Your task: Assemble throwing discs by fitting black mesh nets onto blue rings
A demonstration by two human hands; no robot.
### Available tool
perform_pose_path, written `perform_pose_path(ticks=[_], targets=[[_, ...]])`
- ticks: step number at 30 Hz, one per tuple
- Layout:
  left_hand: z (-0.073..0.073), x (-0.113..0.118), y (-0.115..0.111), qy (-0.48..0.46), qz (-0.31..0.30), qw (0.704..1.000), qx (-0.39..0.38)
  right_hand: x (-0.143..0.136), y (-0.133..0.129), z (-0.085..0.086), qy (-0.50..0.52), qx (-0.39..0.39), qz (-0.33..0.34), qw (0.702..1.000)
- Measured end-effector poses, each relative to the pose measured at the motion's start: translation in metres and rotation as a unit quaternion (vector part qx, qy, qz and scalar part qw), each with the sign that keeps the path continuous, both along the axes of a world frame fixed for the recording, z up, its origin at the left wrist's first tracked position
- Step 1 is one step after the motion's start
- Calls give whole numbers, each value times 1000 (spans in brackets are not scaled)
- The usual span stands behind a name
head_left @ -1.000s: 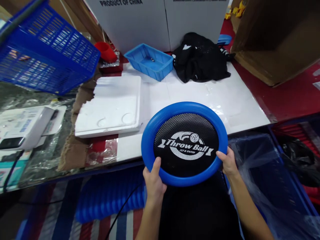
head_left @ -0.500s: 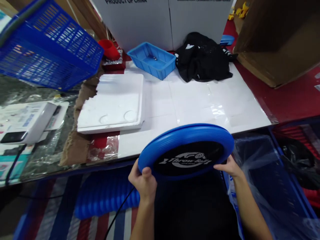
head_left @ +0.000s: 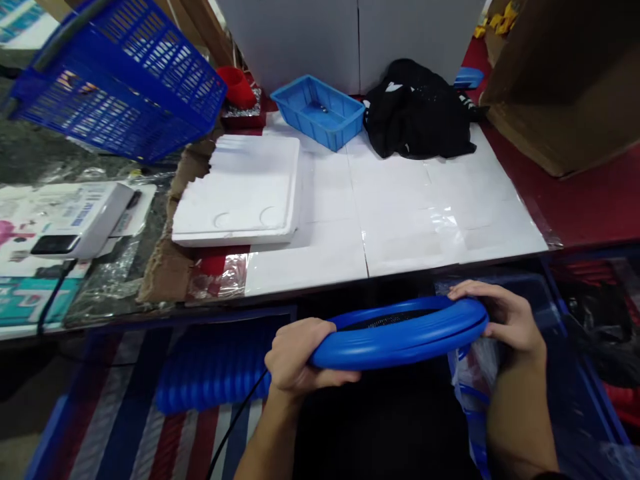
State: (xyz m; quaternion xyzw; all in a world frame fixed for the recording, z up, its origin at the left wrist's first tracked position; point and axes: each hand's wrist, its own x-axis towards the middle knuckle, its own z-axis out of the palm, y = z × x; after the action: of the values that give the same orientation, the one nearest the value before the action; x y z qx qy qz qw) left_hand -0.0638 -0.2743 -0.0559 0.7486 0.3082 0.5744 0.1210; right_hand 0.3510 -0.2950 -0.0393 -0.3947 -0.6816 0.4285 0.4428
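Observation:
A blue ring-shaped throw-ball paddle (head_left: 400,343) with a black mesh centre is held level in front of me, just below the table's front edge. Its rim faces me almost edge-on, so the printed face cannot be seen. My left hand (head_left: 300,357) is closed round its left side, thumb underneath. On the opposite side my right hand (head_left: 507,320) grips the rim between fingers on top and thumb below. Below and left of the left hand lies a row of blue ridged rings (head_left: 210,377), stacked on their sides.
A white-covered table (head_left: 330,253) carries a white foam slab (head_left: 245,187), a light blue tray (head_left: 333,137) and a black cloth (head_left: 420,117). A blue basket (head_left: 135,80) stands at left, near a white boxed device (head_left: 85,220). A cardboard box (head_left: 560,100) sits at right.
The paddle has been tipped from showing its printed face to nearly edge-on, and it sits lower against the table. Both hands have turned with it and keep their hold.

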Motion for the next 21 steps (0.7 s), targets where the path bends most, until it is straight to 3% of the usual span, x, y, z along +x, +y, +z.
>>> perform_pose_path(ticks=[4,7,13,21], targets=[[4,-2,9,42,-20,998,48,-19,20,68,-187,66,128,972],[-3,-7,10,32,-28,998,36,-40,27,93,-261,113,160,945],[-30,-23,12,-62,-92,994,-20,-64,23,95,-265,167,136,940],[-52,-36,9,-85,-53,993,-63,-77,28,104,-253,198,151,935]])
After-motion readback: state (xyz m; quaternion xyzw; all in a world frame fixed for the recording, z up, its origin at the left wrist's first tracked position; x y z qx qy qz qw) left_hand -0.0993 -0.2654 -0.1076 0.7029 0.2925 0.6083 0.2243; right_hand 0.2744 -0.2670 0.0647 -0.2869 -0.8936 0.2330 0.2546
